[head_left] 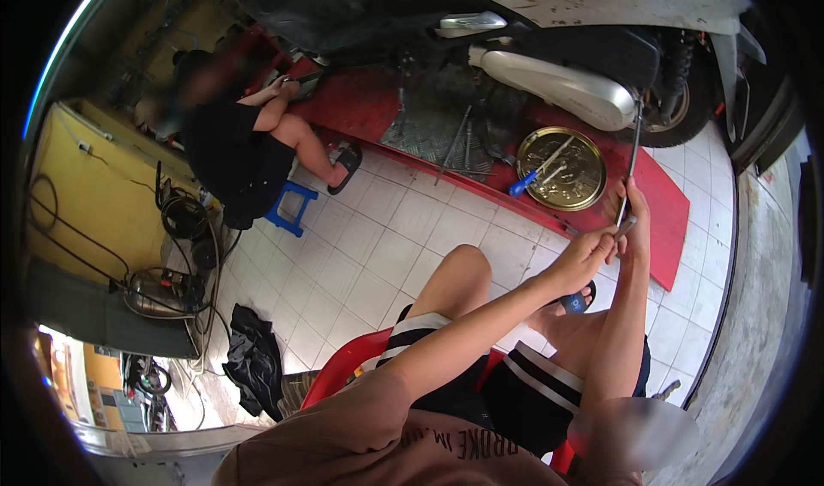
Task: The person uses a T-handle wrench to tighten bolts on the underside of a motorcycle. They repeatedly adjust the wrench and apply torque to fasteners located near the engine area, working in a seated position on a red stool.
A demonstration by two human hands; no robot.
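My left hand (590, 256) is closed around the handle end of a long T-handle wrench (633, 149). Just above it, my right hand (635, 220) wraps the same wrench near its handle. The shaft runs up and away from me, and its far tip meets the rear lower end of a silver cover (558, 89) on a scooter's side. Left of the shaft, a round gold tray (525, 153) holds small metal parts. A blue-handled screwdriver (523, 185) lies across the tray's rim.
The scooter, with its rear wheel (687, 124), stands over a red platform (669, 220) carrying several metal tools. At left, a person in black (227, 142) sits on a blue stool (292, 207). A black cloth (252, 357) and cables lie on the tiled floor.
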